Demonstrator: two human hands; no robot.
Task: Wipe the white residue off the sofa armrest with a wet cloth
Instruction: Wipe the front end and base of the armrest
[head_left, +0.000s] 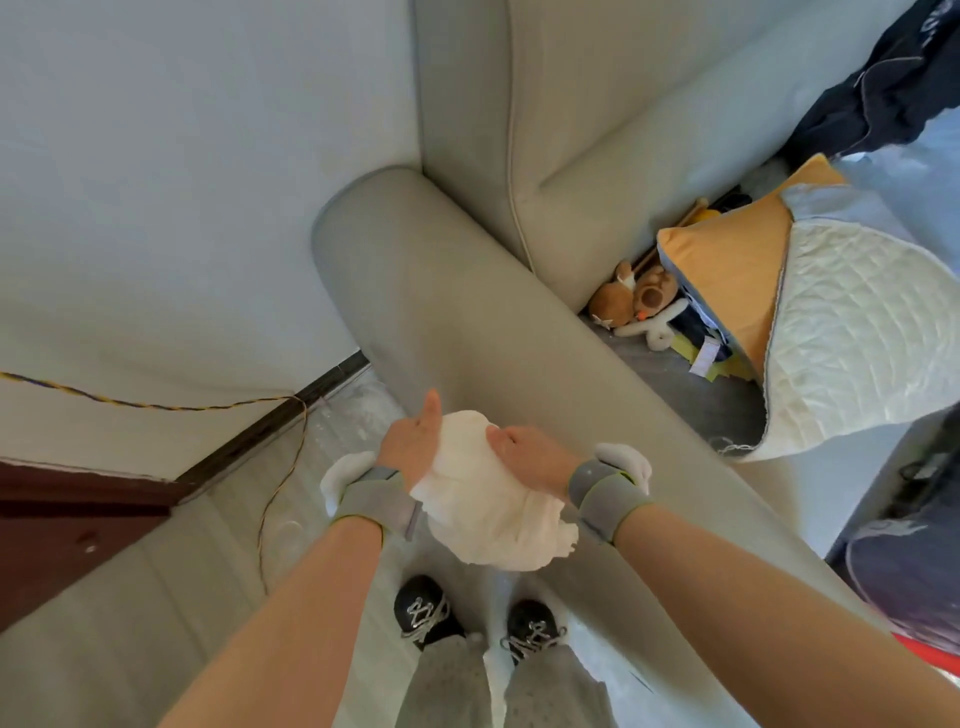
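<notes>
A bunched white cloth (488, 504) hangs between both my hands, just above the near part of the grey sofa armrest (441, 312). My left hand (413, 441) grips its left side, thumb pointing up. Gripping the upper right side is my right hand (530, 454). Both wrists wear grey bands. The armrest runs from the upper left to the lower right. I cannot make out white residue on its surface from here.
A wall (156, 182) stands left of the armrest, with a braided cord (156, 405) running down to the floor. On the sofa seat lie a plush toy (634, 301), an orange cushion (727, 275) and a white quilted blanket (857, 332). My black shoes (423, 610) stand below.
</notes>
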